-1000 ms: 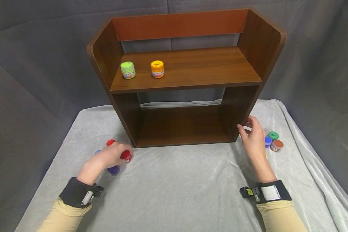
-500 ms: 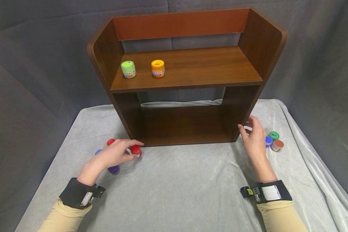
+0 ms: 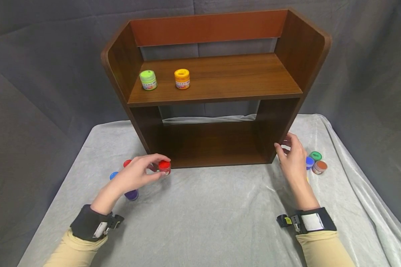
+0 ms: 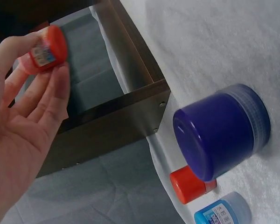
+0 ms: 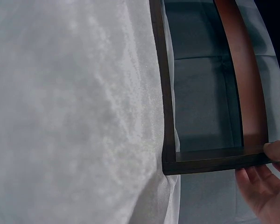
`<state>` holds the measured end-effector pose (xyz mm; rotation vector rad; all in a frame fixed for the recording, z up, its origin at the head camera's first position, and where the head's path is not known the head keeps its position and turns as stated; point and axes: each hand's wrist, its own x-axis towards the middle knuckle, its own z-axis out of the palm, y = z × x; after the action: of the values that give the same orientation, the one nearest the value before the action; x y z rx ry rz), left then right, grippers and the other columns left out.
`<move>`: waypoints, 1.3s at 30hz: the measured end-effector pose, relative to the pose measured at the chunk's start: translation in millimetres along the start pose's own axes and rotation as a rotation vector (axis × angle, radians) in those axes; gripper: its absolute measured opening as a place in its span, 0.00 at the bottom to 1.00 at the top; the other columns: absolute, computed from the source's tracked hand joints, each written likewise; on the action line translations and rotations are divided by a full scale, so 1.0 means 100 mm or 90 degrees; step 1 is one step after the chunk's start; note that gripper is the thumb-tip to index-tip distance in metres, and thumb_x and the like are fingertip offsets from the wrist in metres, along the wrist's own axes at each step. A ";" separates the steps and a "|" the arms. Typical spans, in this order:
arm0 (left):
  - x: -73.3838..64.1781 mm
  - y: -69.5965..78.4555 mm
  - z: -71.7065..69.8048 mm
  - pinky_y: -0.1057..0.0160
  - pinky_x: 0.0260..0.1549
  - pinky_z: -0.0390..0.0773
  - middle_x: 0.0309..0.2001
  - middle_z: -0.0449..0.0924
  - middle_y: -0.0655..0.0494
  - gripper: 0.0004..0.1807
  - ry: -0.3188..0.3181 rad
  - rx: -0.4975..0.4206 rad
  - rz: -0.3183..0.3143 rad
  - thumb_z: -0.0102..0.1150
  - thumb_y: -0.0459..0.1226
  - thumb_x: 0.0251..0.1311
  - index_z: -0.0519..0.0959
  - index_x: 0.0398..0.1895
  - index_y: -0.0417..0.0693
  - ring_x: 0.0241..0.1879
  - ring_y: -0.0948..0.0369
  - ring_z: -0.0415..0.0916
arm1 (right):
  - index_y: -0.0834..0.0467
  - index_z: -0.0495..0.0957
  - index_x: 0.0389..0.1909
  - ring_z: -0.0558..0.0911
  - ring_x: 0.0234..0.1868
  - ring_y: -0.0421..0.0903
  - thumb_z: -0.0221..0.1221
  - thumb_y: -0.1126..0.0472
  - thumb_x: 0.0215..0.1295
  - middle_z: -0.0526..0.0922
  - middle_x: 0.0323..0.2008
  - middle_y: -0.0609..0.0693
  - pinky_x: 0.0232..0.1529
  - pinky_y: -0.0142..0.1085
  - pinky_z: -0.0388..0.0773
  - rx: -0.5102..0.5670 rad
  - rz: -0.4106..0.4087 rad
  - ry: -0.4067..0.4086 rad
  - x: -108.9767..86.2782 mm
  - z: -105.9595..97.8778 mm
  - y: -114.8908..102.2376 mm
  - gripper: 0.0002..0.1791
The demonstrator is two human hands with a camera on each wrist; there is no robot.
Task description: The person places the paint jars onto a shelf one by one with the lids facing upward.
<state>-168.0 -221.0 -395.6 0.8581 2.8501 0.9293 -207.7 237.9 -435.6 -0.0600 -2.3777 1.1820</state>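
Between thumb and fingers, my left hand (image 3: 135, 175) holds a small red paint jar (image 3: 165, 167) at the front edge of the bookshelf's lower board. In the left wrist view the held jar (image 4: 47, 50) shows a printed label. My right hand (image 3: 293, 159) grips the right side panel of the dark wooden bookshelf (image 3: 217, 98), thumb on one face and fingers on the other, as the right wrist view shows. A light green jar (image 3: 148, 80) and an orange-yellow jar (image 3: 182, 79) stand on the upper shelf.
By my left hand stand a purple jar (image 3: 131, 195), another red jar (image 3: 127, 162) and a blue jar (image 3: 113, 175). Right of my right hand are a green jar (image 3: 315, 156), a dark blue jar (image 3: 309, 162), a brown jar (image 3: 319, 167) and a mostly hidden yellow one.
My left hand has carried the red jar right and slightly away from me, from the jar group to the bookshelf's front edge. My right hand stays on the side panel.
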 end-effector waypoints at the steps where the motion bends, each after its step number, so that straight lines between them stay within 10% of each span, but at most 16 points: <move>1: 0.00 0.01 0.00 0.62 0.46 0.85 0.46 0.86 0.62 0.25 0.006 -0.003 -0.001 0.71 0.37 0.57 0.78 0.59 0.54 0.43 0.66 0.83 | 0.64 0.71 0.60 0.84 0.53 0.62 0.61 0.66 0.67 0.81 0.54 0.65 0.53 0.55 0.81 0.000 -0.001 0.001 0.00 0.00 0.00 0.22; 27: 0.03 0.31 0.11 0.65 0.46 0.84 0.51 0.84 0.53 0.28 0.201 -0.117 0.084 0.73 0.30 0.52 0.78 0.58 0.50 0.47 0.60 0.84 | 0.64 0.72 0.60 0.84 0.53 0.62 0.61 0.66 0.67 0.82 0.53 0.65 0.53 0.55 0.81 -0.006 -0.002 -0.001 0.00 0.00 0.01 0.22; 39: 0.06 0.41 0.14 0.69 0.47 0.84 0.54 0.82 0.54 0.24 0.187 -0.250 0.064 0.71 0.29 0.54 0.81 0.56 0.50 0.51 0.67 0.80 | 0.64 0.71 0.61 0.84 0.53 0.62 0.61 0.66 0.67 0.81 0.54 0.65 0.52 0.55 0.81 -0.006 -0.005 -0.002 0.00 0.00 0.01 0.22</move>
<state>-150.5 -183.1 -383.5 0.8854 2.7071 1.6812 -208.0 239.2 -436.4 -0.0511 -2.3838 1.1684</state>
